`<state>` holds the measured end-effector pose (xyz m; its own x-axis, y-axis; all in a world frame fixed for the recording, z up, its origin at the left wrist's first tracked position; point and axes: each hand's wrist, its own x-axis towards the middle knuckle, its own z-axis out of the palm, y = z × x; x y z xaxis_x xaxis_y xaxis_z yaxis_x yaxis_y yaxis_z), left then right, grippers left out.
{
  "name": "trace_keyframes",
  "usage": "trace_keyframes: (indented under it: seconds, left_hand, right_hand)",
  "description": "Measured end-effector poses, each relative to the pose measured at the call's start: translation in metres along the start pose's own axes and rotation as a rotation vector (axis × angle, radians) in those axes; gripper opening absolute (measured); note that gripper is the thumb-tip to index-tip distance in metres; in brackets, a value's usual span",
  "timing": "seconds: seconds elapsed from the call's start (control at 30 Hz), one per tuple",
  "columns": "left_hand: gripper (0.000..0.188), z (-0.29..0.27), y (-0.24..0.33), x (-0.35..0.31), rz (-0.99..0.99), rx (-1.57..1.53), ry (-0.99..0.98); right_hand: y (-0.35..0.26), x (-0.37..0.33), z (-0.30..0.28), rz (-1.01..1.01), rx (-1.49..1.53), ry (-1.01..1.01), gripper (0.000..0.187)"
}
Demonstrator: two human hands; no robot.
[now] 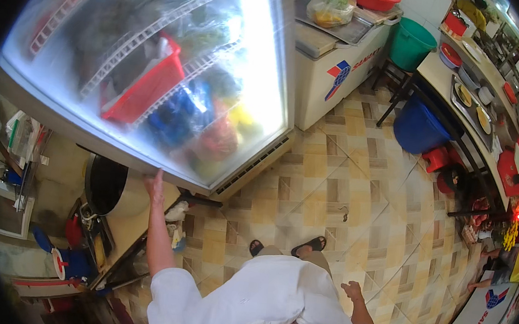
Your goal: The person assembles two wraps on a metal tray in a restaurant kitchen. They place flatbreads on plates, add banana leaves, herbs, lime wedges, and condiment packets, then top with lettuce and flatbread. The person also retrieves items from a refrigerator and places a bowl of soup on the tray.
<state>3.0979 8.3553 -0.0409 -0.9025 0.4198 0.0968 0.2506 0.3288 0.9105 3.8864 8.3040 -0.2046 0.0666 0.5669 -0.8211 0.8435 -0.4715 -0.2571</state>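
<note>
A tall display fridge with a fogged glass door [128, 39] stands at the upper left, lit from inside. Through the glass, a red basket [149, 84] and several plastic bags show on white wire shelves. My left arm is stretched out, and my left hand [155, 187] grips the edge of that door's frame; part of its fingers is hidden. Low at my right side hangs my right hand [353, 291], its fingers loosely bent and apart, with nothing in them. It is nearest to the tiled floor [354, 213] and touches nothing.
A white chest freezer [326, 75] carries a metal tray [345, 30] and a bag of food [332, 5]. Along the right runs a table [448, 86] with dishes. Beside it are a green tub [412, 44] and a blue barrel [420, 125]. At left, a black pan [104, 185] hangs over a counter.
</note>
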Motion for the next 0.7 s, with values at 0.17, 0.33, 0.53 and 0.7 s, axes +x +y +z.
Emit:
trace_keyframes:
  seconds: [0.17,0.33,0.53,0.7]
  left_hand:
    - [0.058,0.003,0.056,0.003,0.068,0.041,0.353]
    - [0.044,-0.03,0.111,0.045,-0.189,0.535,0.304]
    - [0.046,0.041,0.101,-0.001,-0.457,0.273,0.243]
    - [0.037,0.193,0.053,-0.065,-0.726,0.416,-0.195]
  right_hand:
    - [-0.005,0.049,-0.101,-0.034,-0.125,0.07,0.07]
    - [-0.039,0.063,-0.219,-0.057,-0.074,0.176,0.063]
    - [-0.091,0.09,-0.31,-0.156,-0.066,0.212,0.058]
    - [-0.112,0.131,-0.361,-0.211,0.0,0.158,0.059]
